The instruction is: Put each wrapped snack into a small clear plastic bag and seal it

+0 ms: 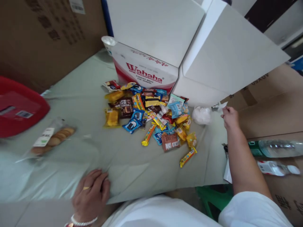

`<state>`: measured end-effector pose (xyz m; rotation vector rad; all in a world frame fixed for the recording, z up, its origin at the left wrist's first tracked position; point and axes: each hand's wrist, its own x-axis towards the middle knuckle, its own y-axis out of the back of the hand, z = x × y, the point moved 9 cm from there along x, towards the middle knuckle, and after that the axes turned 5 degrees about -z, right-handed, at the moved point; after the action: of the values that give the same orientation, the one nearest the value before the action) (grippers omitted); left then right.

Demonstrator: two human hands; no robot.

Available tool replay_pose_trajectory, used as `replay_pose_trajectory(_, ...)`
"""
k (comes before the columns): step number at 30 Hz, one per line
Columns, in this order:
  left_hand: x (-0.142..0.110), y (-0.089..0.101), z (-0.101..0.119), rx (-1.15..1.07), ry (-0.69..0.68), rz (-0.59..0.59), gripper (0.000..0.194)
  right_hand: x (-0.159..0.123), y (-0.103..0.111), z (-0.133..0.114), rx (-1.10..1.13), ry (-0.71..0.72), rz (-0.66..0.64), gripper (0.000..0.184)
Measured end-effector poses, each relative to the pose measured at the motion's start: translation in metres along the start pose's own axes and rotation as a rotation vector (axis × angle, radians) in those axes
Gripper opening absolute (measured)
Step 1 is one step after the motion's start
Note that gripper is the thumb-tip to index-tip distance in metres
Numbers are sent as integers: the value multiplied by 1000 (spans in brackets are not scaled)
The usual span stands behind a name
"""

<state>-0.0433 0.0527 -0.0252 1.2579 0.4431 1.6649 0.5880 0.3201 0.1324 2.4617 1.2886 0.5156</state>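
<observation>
Scrap of thin white material sits pinched in my right grip near the right end of the pale-green tabletop; holding it seems the step, a firm pinch the next need. Whether my curled left grip holds anything, I cannot tell.

From here I've got the cloth-covered table, folks, snacks heaped mid-table before the Wahaha carton, a white box beside that, a crumpled white bag rightward, and bagged pastries over on the left!
</observation>
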Motion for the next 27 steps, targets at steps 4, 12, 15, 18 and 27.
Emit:
replay_pose_trajectory(4, 9, 17, 19, -172, 87, 28, 16, -80, -44, -48, 445, 59, -330, 23)
replay_pose_trajectory(12, 52, -35, 92, -1021, 424, -382, 48, -382, -226, -37, 460, -474, -1250, 35)
replay_pose_trajectory(15, 47, -59, 70, -1159, 705, -394, 25, -419, -245, -35, 586, -608, -1301, 36)
replay_pose_trajectory(18, 33, -70, 52, -1325, 884, -402, 27, -420, -245, -26, 652, -704, -1293, 35)
replay_pose_trajectory(27, 27, -69, 59, -1766, 1049, -349, 46, -408, -237, -26, 627, -532, -1208, 33)
